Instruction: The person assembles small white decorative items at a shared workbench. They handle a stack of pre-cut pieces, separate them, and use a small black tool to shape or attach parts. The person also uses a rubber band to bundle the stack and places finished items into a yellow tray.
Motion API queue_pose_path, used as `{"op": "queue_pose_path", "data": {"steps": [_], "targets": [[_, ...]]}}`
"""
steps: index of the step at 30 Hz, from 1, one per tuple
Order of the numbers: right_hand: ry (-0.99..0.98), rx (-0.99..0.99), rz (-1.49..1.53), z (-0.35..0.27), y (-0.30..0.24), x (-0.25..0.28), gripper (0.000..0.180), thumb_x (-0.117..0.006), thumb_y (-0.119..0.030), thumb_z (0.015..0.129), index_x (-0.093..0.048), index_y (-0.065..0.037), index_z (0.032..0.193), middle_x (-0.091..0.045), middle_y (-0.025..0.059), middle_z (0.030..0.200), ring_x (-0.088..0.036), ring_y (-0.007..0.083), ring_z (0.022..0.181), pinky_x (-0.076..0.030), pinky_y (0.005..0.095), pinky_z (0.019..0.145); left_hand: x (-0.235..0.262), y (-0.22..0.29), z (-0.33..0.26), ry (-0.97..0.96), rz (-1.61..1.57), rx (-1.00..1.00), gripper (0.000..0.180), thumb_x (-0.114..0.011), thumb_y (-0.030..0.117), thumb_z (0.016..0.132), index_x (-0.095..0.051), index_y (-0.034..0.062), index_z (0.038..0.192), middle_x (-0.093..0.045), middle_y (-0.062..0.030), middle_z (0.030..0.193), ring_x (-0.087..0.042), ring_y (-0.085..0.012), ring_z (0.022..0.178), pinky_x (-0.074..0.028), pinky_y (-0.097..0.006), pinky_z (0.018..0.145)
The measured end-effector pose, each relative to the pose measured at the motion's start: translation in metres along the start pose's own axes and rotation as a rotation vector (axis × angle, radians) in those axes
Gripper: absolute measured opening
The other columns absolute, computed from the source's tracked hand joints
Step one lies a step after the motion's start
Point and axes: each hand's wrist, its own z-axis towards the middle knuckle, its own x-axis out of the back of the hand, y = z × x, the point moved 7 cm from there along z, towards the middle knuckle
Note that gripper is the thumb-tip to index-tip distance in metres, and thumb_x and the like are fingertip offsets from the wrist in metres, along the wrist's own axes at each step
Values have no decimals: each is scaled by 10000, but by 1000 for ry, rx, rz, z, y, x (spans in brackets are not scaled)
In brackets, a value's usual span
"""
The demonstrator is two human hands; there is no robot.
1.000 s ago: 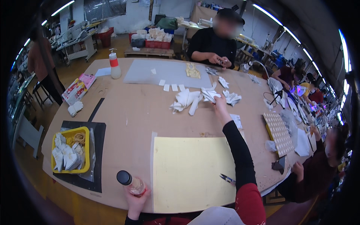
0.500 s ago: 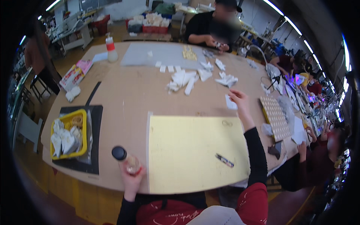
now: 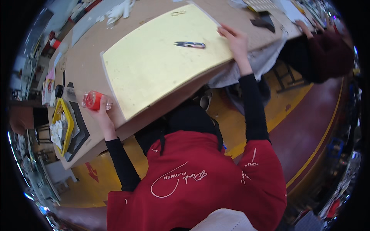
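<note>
My left hand (image 3: 101, 112) grips a clear plastic bottle (image 3: 83, 98) with a red label and a black cap, lying tilted at the table's near left edge. My right hand (image 3: 235, 38) rests with fingers spread on the right edge of a pale yellow mat (image 3: 154, 65) that covers the near part of the brown table (image 3: 83, 63). A small pair of thread snips (image 3: 189, 44) lies on the mat, a short way left of my right hand. My red apron fills the lower middle of the view.
A yellow tray (image 3: 65, 119) with white pieces sits on a black mat at the far left. White scraps (image 3: 117, 11) lie near the top edge. A person in dark red (image 3: 327, 54) sits at the right. The floor below has yellow lines.
The view has tipped sharply down toward my lap and the floor. My right hand has come back from the white pieces to the mat's edge. My left hand still holds the bottle.
</note>
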Motion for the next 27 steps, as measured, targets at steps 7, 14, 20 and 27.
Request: {"op": "queue_pose_path", "data": {"steps": [7, 14, 20, 27], "targets": [[145, 163, -43, -8, -8, 23, 253, -713, -84, 842, -717, 7, 1079, -727, 58, 851, -669, 98, 783, -518, 215, 747, -10, 2, 6, -65, -53, -112, 649, -701, 96, 885, -325, 107, 1414, -541, -66, 1160, -575, -161, 960, -515, -280, 772], [141, 278, -18, 1, -2, 18, 270, -615, -93, 928, -679, -32, 1183, -740, 74, 932, -685, 104, 872, -525, 238, 811, 1, -1, 11, -19, 13, -133, 519, -698, 111, 891, -419, 71, 1325, -577, -59, 1126, -601, -138, 947, -535, -291, 768], [2, 157, 135, 7, 12, 12, 231, -569, -16, 931, -656, 19, 1142, -698, 98, 964, -669, 161, 912, -530, 285, 860, 0, 5, 0, 35, -49, -118, 542, -702, 24, 854, -408, 80, 1305, -581, -60, 1020, -599, -135, 805, -523, -285, 689], [8, 76, 20, 8, 17, 23, 167, -587, 44, 859, -669, 23, 1003, -677, 51, 869, -642, 124, 802, -520, 268, 745, -23, 33, -14, -69, -208, 17, 544, -636, -57, 867, -327, 84, 1292, -511, -40, 828, -478, -106, 593, -423, -268, 575]]}}
